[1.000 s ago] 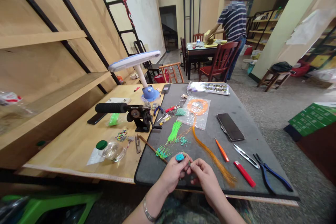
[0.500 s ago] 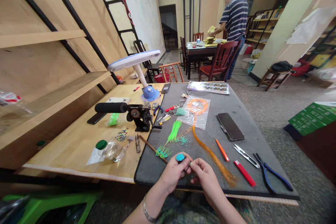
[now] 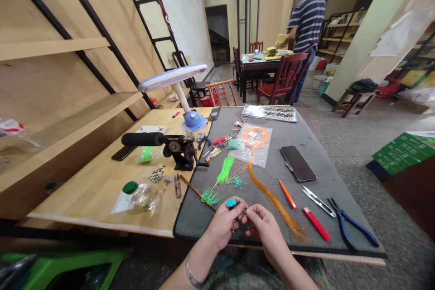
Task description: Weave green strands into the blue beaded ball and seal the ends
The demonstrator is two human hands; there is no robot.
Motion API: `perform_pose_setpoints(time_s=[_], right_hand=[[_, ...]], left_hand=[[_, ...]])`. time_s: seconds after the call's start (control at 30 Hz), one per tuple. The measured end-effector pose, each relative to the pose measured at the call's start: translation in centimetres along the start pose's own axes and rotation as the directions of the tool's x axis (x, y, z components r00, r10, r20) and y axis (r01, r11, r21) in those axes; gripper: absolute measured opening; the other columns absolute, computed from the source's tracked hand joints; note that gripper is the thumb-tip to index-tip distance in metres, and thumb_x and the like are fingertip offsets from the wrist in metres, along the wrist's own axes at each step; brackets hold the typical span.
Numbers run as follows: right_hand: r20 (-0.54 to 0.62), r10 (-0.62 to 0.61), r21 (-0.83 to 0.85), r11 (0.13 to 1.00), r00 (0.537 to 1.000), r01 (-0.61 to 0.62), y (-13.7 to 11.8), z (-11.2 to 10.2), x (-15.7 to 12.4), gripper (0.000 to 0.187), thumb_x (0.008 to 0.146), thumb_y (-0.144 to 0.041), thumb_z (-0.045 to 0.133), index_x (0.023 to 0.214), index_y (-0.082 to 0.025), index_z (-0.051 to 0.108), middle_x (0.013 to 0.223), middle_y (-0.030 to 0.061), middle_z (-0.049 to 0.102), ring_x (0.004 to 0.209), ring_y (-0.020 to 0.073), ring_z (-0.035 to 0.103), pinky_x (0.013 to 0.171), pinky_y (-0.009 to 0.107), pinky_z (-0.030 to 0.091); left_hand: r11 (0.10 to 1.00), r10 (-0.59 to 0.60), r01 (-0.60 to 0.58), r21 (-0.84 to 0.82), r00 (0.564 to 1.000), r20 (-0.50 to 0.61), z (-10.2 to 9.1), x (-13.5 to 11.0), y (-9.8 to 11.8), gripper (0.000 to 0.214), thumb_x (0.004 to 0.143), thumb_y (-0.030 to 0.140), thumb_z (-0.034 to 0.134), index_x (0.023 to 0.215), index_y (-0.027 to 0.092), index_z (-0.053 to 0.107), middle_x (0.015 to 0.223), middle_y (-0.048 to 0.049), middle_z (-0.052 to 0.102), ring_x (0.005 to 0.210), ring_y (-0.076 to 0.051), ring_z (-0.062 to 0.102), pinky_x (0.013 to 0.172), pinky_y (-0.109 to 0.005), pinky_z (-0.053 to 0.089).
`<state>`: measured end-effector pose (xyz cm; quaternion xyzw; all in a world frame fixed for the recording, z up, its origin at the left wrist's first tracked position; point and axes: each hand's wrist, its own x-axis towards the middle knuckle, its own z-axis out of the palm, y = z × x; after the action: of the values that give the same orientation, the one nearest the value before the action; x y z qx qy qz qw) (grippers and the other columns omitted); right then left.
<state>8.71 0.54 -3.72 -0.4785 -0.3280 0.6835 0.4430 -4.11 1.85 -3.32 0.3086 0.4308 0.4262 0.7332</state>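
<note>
My left hand [image 3: 222, 225] is closed in a pinch around a small turquoise bead cluster [image 3: 231, 202] at the near edge of the grey mat [image 3: 268, 176]. My right hand [image 3: 267, 229] is closed too, its fingertips pinched on a thin wire end that meets the cluster; the wire is too fine to name for sure. Both hands touch at the fingertips. Just beyond them lie loose turquoise beads [image 3: 238, 182], green wire bundles [image 3: 224, 170] and a long orange wire bundle [image 3: 272, 201].
A black hand-crank tool [image 3: 170, 147], a lamp [image 3: 180, 86], a clear jar [image 3: 144, 195], a phone [image 3: 298, 163], an orange pen [image 3: 287, 193], snips [image 3: 317, 201], a red knife [image 3: 316, 224] and blue pliers [image 3: 353, 226] lie on the table. Another person [image 3: 306, 22] stands at a far table.
My hands have stayed nearly in place, shifting only slightly with the bead cluster. The person at the far table has turned and moved a little to the right.
</note>
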Motion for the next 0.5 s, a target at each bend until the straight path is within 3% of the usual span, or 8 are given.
perform_pose_setpoints(time_s=[0.2,0.5], right_hand=[[0.004,0.012,0.022,1.000,1.000,-0.012,0.23,0.00,0.07,0.042,0.062,-0.056,0.072,0.068,-0.017,0.060,0.064,-0.0001,0.061,0.060,0.0132,0.055,0.047,0.021,0.045],[-0.020,0.037,0.030,0.999,0.999,-0.036,0.24,0.07,0.12,0.044,0.060,-0.057,0.074,0.067,-0.016,0.058,0.062,-0.0002,0.062,0.058,0.0126,0.055,0.045,0.019,0.044]], left_hand=[[1.000,-0.015,0.015,-0.019,1.000,0.014,-0.18,-0.10,0.29,0.030,0.070,0.040,0.072,0.075,0.014,0.058,0.054,0.0038,0.047,0.047,-0.005,0.037,0.041,-0.017,0.009],[0.969,0.160,-0.152,0.192,0.987,-0.022,-0.33,-0.15,-0.11,0.024,0.073,0.035,0.070,0.077,0.014,0.058,0.057,0.0033,0.051,0.049,-0.006,0.040,0.042,-0.017,0.020]])
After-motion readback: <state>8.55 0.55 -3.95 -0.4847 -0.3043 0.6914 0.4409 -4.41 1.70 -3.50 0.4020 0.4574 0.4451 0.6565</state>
